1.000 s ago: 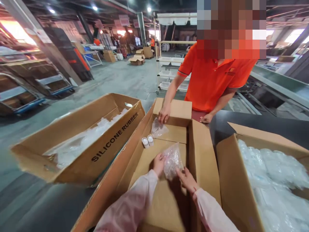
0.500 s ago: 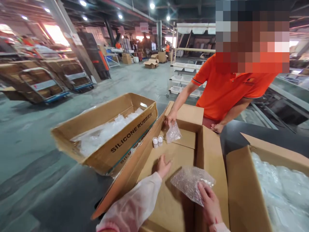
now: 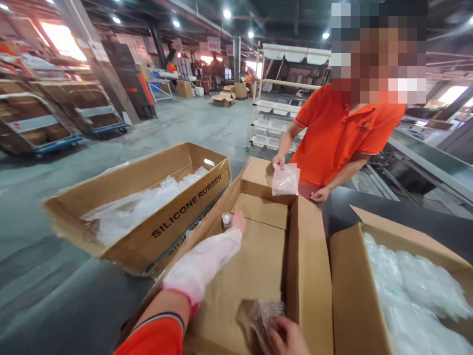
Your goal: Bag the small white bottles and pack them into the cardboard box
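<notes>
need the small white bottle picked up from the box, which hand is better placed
Left. The left hand already reaches beside the bottle, while the right hand holds a bubble-wrap bag.

Bright ceiling spotlights, blown-out window glare at left, wide-angle edge bending, slight motion blur nearby

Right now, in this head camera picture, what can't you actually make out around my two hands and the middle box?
- Small bottle: the left hand covers most of it, so whether the fingers grip it is unclear.
- Right hand: cut off by the bottom edge; its hold on the bubble-wrap bag is partly hidden.
- Bubble-wrap bag: too crinkled to show any contents.
- Co-worker's bag: too small and blurred to read.
</notes>
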